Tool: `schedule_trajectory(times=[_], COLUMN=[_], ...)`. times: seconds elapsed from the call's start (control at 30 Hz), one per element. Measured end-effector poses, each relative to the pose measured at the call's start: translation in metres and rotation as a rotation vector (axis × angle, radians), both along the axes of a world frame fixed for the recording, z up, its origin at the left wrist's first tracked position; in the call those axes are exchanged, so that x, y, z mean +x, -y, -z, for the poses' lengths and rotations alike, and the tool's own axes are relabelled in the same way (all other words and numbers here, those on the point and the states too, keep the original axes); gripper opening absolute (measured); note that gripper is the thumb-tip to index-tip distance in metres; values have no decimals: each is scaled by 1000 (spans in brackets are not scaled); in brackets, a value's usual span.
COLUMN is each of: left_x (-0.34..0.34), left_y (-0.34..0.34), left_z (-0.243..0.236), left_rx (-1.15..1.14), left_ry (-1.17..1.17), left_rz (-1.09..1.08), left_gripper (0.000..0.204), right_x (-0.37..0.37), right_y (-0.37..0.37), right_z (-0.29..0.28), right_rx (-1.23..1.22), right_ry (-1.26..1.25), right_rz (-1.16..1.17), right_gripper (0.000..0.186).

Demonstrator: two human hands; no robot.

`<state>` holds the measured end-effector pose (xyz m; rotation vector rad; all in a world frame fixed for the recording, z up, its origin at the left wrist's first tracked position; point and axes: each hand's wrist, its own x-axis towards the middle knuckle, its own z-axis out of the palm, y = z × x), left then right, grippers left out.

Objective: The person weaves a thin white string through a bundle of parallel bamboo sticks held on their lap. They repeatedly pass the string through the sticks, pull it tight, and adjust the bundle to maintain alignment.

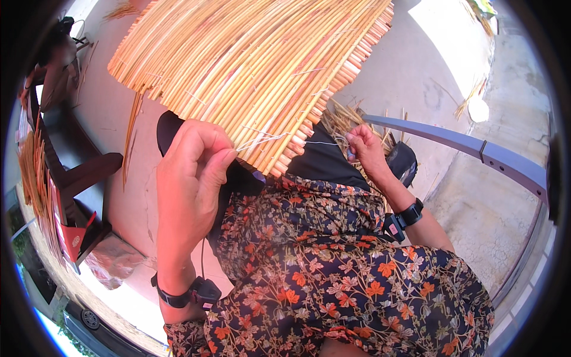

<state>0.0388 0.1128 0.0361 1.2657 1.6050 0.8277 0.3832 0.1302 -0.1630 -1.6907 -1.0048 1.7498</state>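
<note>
A mat of straw-coloured reed stalks point(238, 65), bound side by side with white thread, slopes away from my lap. White thread point(264, 138) crosses its near corner and stretches out on both sides. At the mat's near left edge, my left hand point(196, 157) pinches the thread between thumb and forefinger. Off the mat's right edge, my right hand point(366, 149) is closed on the other length of thread point(321, 143), which runs taut from the cut stalk ends. Both hands are apart from each other, with the corner of the mat between them.
Loose stalk scraps point(345, 113) lie on the floor beyond my right hand. A grey curved metal bar point(452, 140) reaches in from the right. On the left stand a dark wooden bench point(89, 172) and a bundle of reeds point(35, 172). A person point(56, 65) sits at the far left.
</note>
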Motion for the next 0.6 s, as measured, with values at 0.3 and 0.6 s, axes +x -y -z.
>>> schedule_trajectory(times=[0.3, 0.6], left_x=[1, 22], left_y=[-9, 1], left_z=[13, 65], left_rx=[541, 794], left_ry=[-346, -679], left_rz=[247, 271], left_gripper=[63, 48], right_x=[90, 62], right_y=[52, 10], right_z=[83, 21], right_rx=[357, 401], right_ry=[726, 742], right_rz=[-351, -476], right_gripper=[9, 9])
